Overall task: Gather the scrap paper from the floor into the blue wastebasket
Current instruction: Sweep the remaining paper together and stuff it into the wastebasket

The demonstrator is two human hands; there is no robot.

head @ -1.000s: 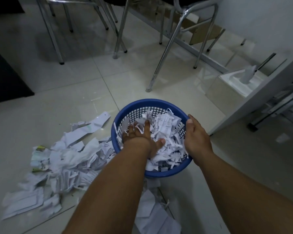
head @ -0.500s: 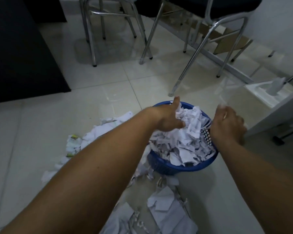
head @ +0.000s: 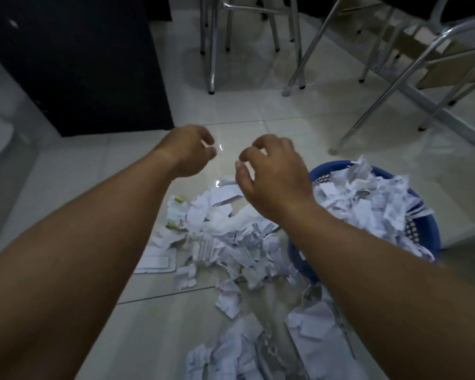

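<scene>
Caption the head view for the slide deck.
Left hand and right hand hover over scrap paper scattered on the floor beside the heaped blue wastebasket.

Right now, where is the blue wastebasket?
In the head view the blue wastebasket stands on the floor at the right, heaped with scrap paper, partly behind the right arm; the loose paper pile lies against its left side.

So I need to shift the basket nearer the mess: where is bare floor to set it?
Bare tile lies between the scrap pile and the chair legs, beside the dark cabinet. Another strip sits left of the near scraps. Crowded: left of and before the blue wastebasket, paper covers the floor.
</scene>
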